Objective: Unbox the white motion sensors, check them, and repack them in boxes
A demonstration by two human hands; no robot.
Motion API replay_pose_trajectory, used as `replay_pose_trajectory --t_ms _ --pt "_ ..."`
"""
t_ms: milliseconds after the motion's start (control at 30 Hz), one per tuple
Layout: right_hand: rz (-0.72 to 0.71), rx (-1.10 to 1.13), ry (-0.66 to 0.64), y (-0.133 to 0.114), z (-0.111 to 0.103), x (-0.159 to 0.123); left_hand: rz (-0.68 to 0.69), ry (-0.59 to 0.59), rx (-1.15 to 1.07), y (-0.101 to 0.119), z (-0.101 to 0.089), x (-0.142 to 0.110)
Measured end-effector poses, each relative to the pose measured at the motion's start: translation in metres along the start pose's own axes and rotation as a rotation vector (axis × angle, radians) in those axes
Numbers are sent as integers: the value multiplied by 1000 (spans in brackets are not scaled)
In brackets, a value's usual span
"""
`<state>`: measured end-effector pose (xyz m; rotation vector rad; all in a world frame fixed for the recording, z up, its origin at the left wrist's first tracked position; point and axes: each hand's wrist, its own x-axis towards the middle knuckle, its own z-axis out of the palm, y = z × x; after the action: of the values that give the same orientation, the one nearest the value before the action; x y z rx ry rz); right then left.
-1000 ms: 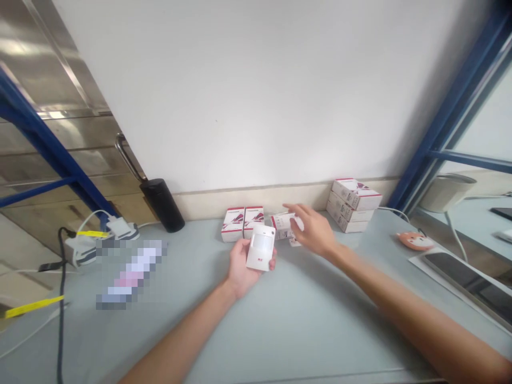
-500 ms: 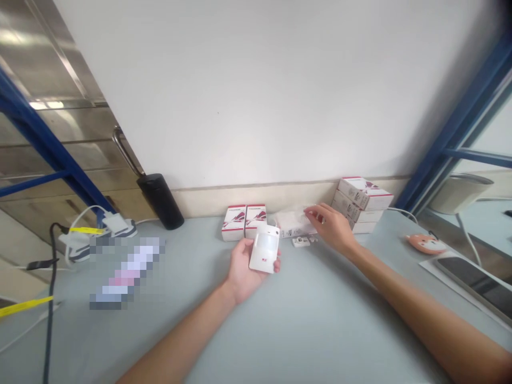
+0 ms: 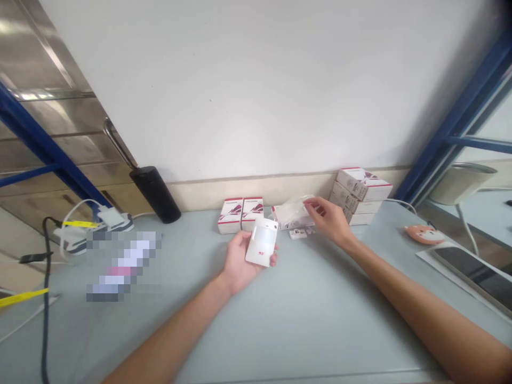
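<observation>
A white motion sensor with a curved lens window and a small red mark rests upright in my left hand, fingers wrapped round its sides. Farther right, my right hand pinches the edge of a clear plastic bag. Under the bag lies a white and red box, partly covered by it. In front of that box sits a small white bracket, with tiny white pieces beside it.
Two red-and-white boxes stand by the wall, and several more are stacked at the right. A black cylinder, power strips and cables are on the left. A phone and an orange-white object lie at right.
The view has tilted slightly downward. My right hand has drawn the plastic bag up a little, so more of the box beneath shows. My left hand keeps its hold on the sensor.
</observation>
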<state>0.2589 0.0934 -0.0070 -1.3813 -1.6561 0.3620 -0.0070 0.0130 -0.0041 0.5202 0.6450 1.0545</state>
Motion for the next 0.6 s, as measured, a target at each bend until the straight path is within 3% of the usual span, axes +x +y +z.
replay_pose_trajectory --t_ms 167,367,600 --pt "47 25 21 -3 2 0 -24 -1 -3 0 1 -1" --pt "-36 138 -50 -8 1 -4 -9 -14 -15 1 3 -3" --pt "24 252 -165 -21 -1 -11 13 -20 -21 3 8 -3"
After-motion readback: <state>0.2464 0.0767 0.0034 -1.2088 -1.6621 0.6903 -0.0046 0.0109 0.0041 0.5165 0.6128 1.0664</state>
